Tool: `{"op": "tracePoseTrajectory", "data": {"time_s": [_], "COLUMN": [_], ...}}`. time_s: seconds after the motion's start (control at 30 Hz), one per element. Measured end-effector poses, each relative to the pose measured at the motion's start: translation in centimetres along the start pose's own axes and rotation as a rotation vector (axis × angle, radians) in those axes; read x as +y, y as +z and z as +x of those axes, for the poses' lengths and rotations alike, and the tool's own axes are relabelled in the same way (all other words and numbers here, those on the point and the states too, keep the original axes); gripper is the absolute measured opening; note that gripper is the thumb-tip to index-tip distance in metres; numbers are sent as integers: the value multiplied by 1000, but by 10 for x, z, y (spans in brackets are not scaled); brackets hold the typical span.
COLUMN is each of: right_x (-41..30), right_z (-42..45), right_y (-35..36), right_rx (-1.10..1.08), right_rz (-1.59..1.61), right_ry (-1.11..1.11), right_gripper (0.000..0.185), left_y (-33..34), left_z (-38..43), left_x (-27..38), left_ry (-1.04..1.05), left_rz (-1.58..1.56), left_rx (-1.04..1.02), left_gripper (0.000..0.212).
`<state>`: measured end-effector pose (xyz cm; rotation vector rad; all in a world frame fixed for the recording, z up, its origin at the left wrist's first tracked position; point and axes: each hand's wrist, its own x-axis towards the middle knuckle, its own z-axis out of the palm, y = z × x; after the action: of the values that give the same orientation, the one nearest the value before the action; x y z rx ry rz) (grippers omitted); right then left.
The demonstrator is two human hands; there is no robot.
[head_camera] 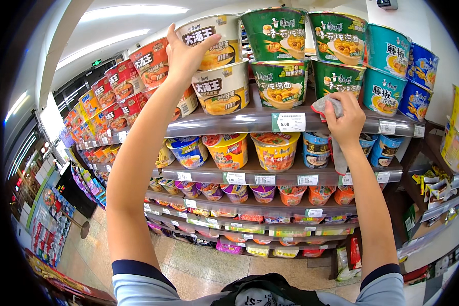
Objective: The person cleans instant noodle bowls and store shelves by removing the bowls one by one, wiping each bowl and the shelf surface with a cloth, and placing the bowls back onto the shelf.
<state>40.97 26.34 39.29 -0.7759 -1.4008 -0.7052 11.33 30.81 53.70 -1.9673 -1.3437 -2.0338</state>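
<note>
My left hand is raised to the top shelf, thumb and fingers spread against the front of a cream instant noodle cup, which stands on a second cream cup. Lower and to the right, my right hand grips a grey cloth with a red edge, part of which hangs below the shelf's front. The bunched cloth is in front of a lower green noodle cup. Stacked green cups stand between my hands, and teal cups are right of my right hand.
The top shelf's front edge bears price tags. Lower shelves hold yellow cups, purple cups and packets. Red cups line the shelf leftward. At right are a wall and a side rack of packets. Tiled floor shows below.
</note>
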Motion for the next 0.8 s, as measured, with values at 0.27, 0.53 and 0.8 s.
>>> {"op": "tracePoseTrajectory", "data": {"time_s": [0.27, 0.53, 0.8], "right_x": [2, 10, 4], "right_z": [-1, -4, -2], "right_y": [1, 0, 6], "right_rx": [10, 5, -26], "right_rz": [0, -10, 14], "right_ry": [-35, -56, -12], "right_gripper": [11, 13, 13], "left_y": [5, -13, -68], "left_z": [1, -18, -37], "left_x": [5, 53, 62], "left_ry": [53, 132, 158], "left_rz": [219, -94, -163], "left_rx": [60, 94, 156], "left_gripper": [96, 75, 81]}}
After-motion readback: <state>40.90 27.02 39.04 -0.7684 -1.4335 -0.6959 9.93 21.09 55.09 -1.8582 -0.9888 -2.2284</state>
